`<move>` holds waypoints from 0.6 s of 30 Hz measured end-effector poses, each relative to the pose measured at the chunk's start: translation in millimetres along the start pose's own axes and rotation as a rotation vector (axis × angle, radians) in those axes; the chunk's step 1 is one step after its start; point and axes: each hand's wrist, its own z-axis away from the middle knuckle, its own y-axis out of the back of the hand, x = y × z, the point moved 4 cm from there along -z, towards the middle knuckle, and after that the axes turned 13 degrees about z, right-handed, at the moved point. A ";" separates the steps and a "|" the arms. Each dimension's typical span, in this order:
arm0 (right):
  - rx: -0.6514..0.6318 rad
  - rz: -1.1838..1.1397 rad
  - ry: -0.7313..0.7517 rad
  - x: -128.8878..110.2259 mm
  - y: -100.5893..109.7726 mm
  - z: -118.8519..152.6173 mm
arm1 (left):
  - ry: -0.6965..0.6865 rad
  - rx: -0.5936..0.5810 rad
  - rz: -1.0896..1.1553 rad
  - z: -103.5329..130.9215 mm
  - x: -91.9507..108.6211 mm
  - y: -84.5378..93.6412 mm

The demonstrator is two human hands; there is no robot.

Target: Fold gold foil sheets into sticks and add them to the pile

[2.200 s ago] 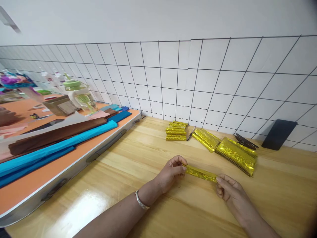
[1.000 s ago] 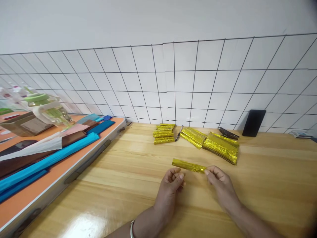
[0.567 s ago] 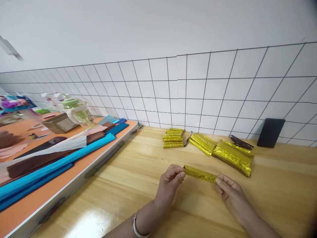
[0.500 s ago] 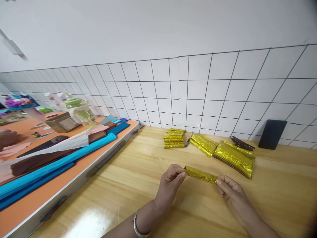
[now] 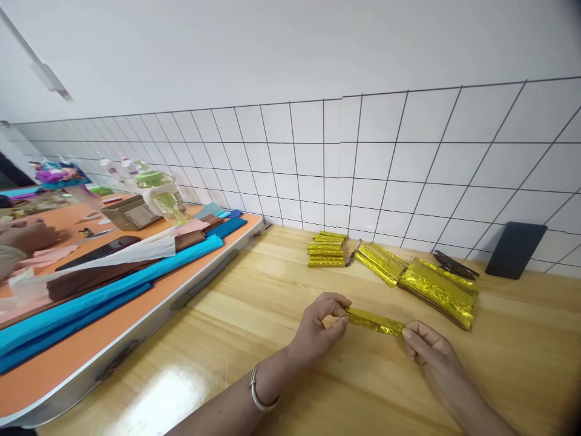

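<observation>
Between my two hands a narrow strip of shiny gold foil is stretched just above the wooden table. My left hand pinches its left end between thumb and fingers. At the strip's right end, my right hand pinches it the same way. Beyond them lies a row of several narrow folded gold foil strips. To the right of that row are a flat gold foil piece and a thicker stack of gold foil sheets.
A pen and a dark hair clip lie near the foil. A black phone leans against the tiled wall. On the orange table at left are rolled coloured papers, a box, a bottle and another person's hand.
The view has shifted slightly, so most things sit further right. The strip looks flatter, and my left fingers have shifted on its end. Both hands still hold it.
</observation>
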 end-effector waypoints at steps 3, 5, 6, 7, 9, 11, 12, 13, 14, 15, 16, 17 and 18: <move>-0.002 0.022 0.002 -0.5 0.0 0.0 | 0.046 0.001 0.023 -0.8 -0.6 1.3; -0.004 0.031 0.003 -0.4 -0.3 -0.1 | 0.083 0.014 0.038 -0.6 -1.8 1.8; -0.002 0.033 0.003 -0.4 -0.5 -0.1 | 0.101 0.024 0.049 -0.4 -2.9 1.9; -0.003 0.036 0.004 -0.5 -0.9 -0.2 | 0.119 0.034 0.065 0.0 -4.5 1.9; -0.003 0.044 0.004 -0.5 -1.5 -0.3 | 0.154 0.058 0.116 0.8 -9.1 1.7; -0.006 0.054 0.005 0.0 -2.0 -0.4 | 0.186 0.081 0.181 1.3 -14.4 1.2; -0.008 0.063 0.005 0.5 -2.2 -0.4 | 0.199 0.093 0.211 1.4 -16.7 0.8; -0.011 0.073 0.008 1.1 -2.2 -0.4 | 0.211 0.108 0.239 1.3 -18.6 0.5; -0.012 0.083 0.013 1.6 -2.1 -0.3 | 0.224 0.123 0.266 1.3 -20.0 0.1; -0.015 0.096 0.019 1.9 -2.1 -0.1 | 0.238 0.138 0.293 1.2 -20.9 -0.3; -0.017 0.109 0.025 2.1 -2.1 0.1 | 0.254 0.152 0.321 1.1 -21.5 -0.9; -0.018 0.121 0.029 2.1 -2.2 0.3 | 0.270 0.166 0.350 1.1 -21.8 -1.4; -0.016 0.130 0.033 1.7 -2.3 0.6 | 0.285 0.180 0.376 1.2 -22.0 -1.8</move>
